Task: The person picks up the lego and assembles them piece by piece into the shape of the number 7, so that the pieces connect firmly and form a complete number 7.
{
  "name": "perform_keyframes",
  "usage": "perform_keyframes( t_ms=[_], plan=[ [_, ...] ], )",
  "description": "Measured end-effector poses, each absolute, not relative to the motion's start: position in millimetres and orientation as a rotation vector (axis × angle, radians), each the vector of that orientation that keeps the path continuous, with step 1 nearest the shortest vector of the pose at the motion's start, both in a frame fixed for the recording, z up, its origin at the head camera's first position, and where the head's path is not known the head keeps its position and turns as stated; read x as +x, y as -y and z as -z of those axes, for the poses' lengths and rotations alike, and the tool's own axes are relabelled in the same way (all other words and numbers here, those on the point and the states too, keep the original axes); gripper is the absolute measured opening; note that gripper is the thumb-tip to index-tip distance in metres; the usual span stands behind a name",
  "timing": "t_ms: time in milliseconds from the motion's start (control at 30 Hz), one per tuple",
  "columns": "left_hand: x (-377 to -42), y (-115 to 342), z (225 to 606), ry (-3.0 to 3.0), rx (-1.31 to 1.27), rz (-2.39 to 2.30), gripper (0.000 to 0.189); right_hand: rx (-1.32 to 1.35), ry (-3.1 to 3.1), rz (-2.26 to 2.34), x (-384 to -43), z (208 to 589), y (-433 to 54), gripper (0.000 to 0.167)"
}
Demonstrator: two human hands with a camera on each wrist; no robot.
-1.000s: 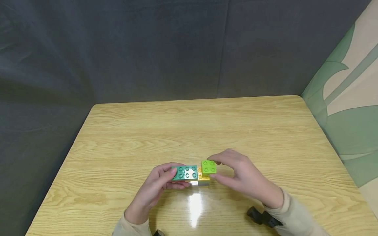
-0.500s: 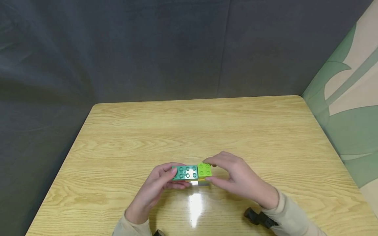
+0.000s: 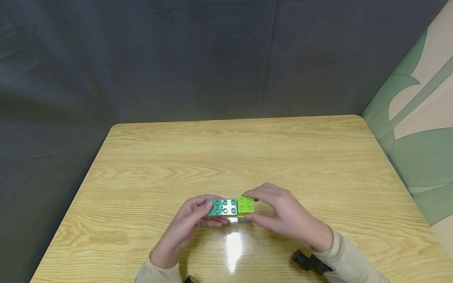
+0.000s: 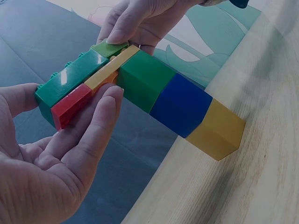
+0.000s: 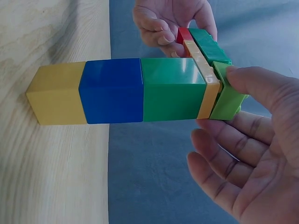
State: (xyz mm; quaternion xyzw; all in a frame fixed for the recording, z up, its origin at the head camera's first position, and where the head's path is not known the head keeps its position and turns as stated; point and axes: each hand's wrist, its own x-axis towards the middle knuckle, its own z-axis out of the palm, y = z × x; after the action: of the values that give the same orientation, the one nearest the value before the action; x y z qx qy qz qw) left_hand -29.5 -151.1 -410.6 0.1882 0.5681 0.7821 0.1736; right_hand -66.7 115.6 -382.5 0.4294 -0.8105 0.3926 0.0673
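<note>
A tower of building bricks stands on the table: a yellow block (image 5: 58, 98) at the bottom, then blue (image 5: 112, 91) and green (image 5: 170, 88). Across its top lies a thin orange-yellow plate (image 4: 112, 69), with a red piece (image 4: 72, 105) beside its outer end. My left hand (image 3: 187, 222) grips the long dark green brick (image 3: 222, 207) that sits over both. Between thumb and fingers, my right hand (image 3: 279, 208) pinches a lime green brick (image 3: 245, 204) atop the plate, against the dark green brick's end. A narrow gap shows under the lime brick in the right wrist view.
The wooden table (image 3: 226, 157) extends around both hands, with a light glare in front of the tower. Dark cloth (image 3: 191, 59) hangs behind and to the left. A patterned green and beige surface (image 3: 424, 157) lies along the right side.
My right hand has brought the lime green brick left and down, from off-centre above the yellow studs to flush beside the dark green brick. My left hand has kept its place.
</note>
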Motion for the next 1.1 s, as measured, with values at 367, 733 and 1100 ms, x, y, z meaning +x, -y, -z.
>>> perform_keyframes(
  t_ms=[367, 733, 1100],
  plan=[
    [-29, 151, 410, -1.612, 0.531, -2.219, 0.036, 1.305, 2.449, -1.119, -66, 382, -115, 0.034],
    [-28, 150, 407, -1.633, 0.473, -2.197, 0.037, 1.307, 2.477, -1.025, -66, 375, -112, 0.034],
    [-29, 150, 408, -1.619, 0.529, -2.217, 0.035, 1.363, 2.498, -0.940, -67, 369, -113, 0.033]
  ],
)
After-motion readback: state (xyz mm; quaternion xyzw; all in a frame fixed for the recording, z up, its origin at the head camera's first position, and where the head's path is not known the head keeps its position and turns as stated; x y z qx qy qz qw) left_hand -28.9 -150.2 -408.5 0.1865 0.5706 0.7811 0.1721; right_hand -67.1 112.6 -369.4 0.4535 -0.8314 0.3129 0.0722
